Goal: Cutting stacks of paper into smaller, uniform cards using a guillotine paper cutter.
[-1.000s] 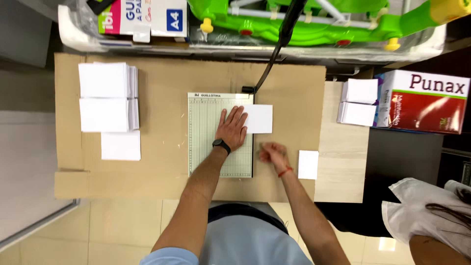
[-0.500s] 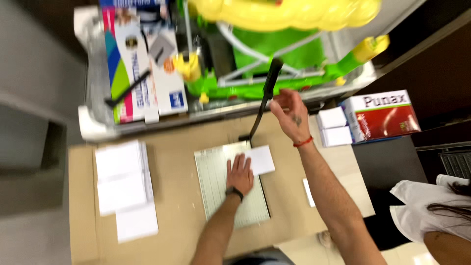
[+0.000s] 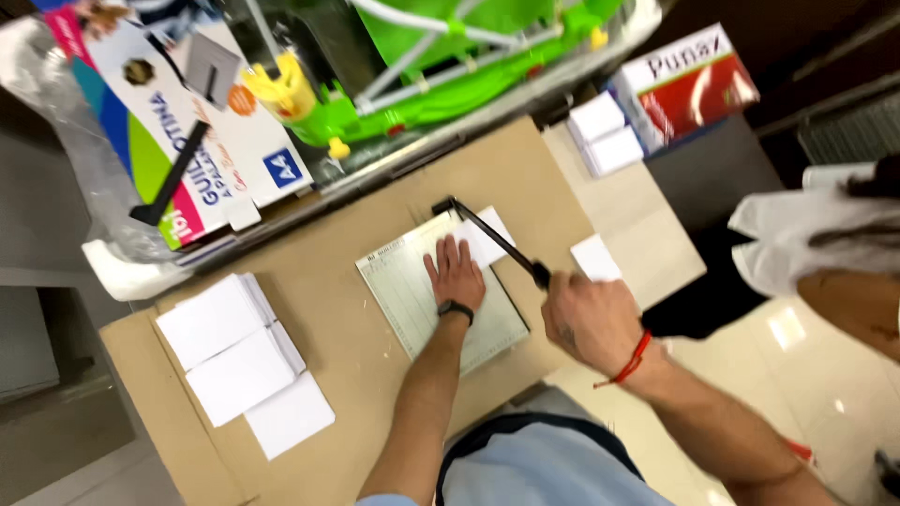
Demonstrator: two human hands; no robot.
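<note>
On cardboard table (image 3: 347,309), our left hand (image 3: 457,274) flat on the cutter (image 3: 412,300), our right hand (image 3: 591,319) clamped on its lowered lever (image 3: 492,239), raised earlier.

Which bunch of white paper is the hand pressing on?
The white sheet on the paper cutter, under the left hand. The stacks at the cardboard's left and the pile by the red box lie untouched.

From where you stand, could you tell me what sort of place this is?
Probably a stationery or copy shop's work counter: a paper cutter on a cardboard-covered table, stacks of cut white sheets, and a boxed paper cutter nearby.
</note>
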